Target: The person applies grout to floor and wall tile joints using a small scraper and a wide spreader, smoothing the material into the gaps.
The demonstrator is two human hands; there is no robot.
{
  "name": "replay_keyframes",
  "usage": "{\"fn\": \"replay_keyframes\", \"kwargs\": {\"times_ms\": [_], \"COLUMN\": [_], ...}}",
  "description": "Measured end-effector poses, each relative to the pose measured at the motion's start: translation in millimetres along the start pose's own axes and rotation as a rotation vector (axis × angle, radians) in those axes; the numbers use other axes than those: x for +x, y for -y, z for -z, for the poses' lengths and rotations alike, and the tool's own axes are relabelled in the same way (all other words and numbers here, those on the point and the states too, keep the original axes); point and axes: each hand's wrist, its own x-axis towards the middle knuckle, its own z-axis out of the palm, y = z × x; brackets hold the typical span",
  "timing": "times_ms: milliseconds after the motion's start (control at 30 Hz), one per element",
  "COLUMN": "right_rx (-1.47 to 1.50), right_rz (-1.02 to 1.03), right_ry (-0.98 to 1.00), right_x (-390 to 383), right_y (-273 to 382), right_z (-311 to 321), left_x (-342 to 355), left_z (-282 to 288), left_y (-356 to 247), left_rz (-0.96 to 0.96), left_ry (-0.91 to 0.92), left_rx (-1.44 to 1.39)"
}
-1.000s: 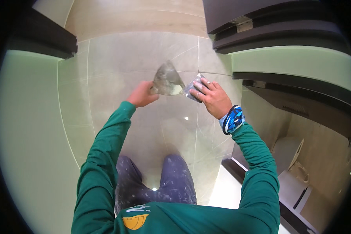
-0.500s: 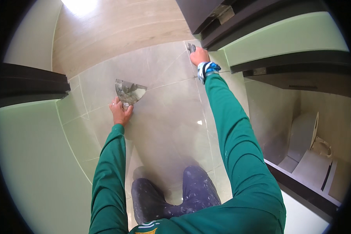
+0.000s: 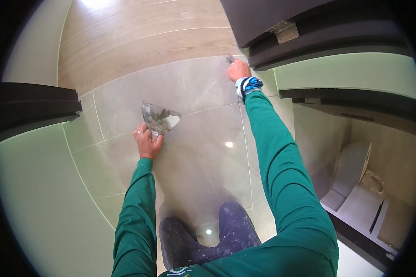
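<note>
My left hand (image 3: 148, 144) grips the short handle of a wide, fan-shaped putty knife (image 3: 153, 121). Grey paste covers much of its blade, with a white patch near the right corner. The knife is held over the grey floor tiles (image 3: 198, 134). Farther away, my right hand (image 3: 239, 70) is closed around a small grey tool (image 3: 229, 59) at the tile edge near the dark door frame. Most of that tool is hidden by the hand, so its kind does not show. A blue and white band (image 3: 248, 86) wraps my right wrist.
Beyond the tiles lies a wood-look floor (image 3: 143, 41). Dark door frames stand on the left (image 3: 37, 104) and right (image 3: 328, 46), beside pale green walls. At the right, an open doorway shows a toilet (image 3: 351, 168). My knees (image 3: 235, 221) are near the bottom.
The whole view has shifted slightly, with the floor lower in the picture. Against the tiles, my right hand has moved a little farther away. My left hand still grips the putty knife.
</note>
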Motion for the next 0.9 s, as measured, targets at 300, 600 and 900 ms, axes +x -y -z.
{"fn": "replay_keyframes", "kwargs": {"times_ms": [300, 600, 900], "right_rx": [0.02, -0.038, -0.09], "right_rz": [-0.006, -0.048, 0.014], "right_ry": [0.03, 0.005, -0.032], "right_x": [-19, -43, -76], "right_y": [12, -18, -24], "right_z": [9, 4, -3], "left_x": [-2, 3, 7], "left_z": [9, 2, 1], "left_y": [0, -12, -19], "left_rz": [0.018, -0.014, -0.023], "left_ry": [0.002, -0.013, -0.006], "left_rx": [-0.004, -0.034, -0.078]}}
